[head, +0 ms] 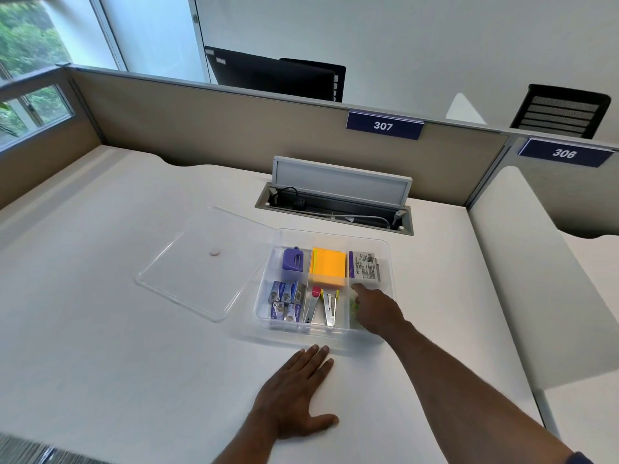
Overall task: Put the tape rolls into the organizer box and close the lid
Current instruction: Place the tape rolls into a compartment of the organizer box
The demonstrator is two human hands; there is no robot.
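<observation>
A clear plastic organizer box [388, 249] sits on the white desk with its clear lid [201, 262] lying flat to its left. My right hand [376, 311] reaches into the front right compartment, over something greenish and clear [353, 308], probably tape rolls; most of it is hidden by my fingers. My left hand [294, 393] lies flat and open on the desk just in front of the box, holding nothing. I cannot tell whether the right hand grips anything.
The other compartments hold a purple sharpener [293, 259], orange sticky notes [330, 266], staple boxes [288, 301], staplers [323, 304] and a labelled pack [366, 266]. An open cable tray [335, 209] lies behind the box. Partition walls [234, 128] bound the desk.
</observation>
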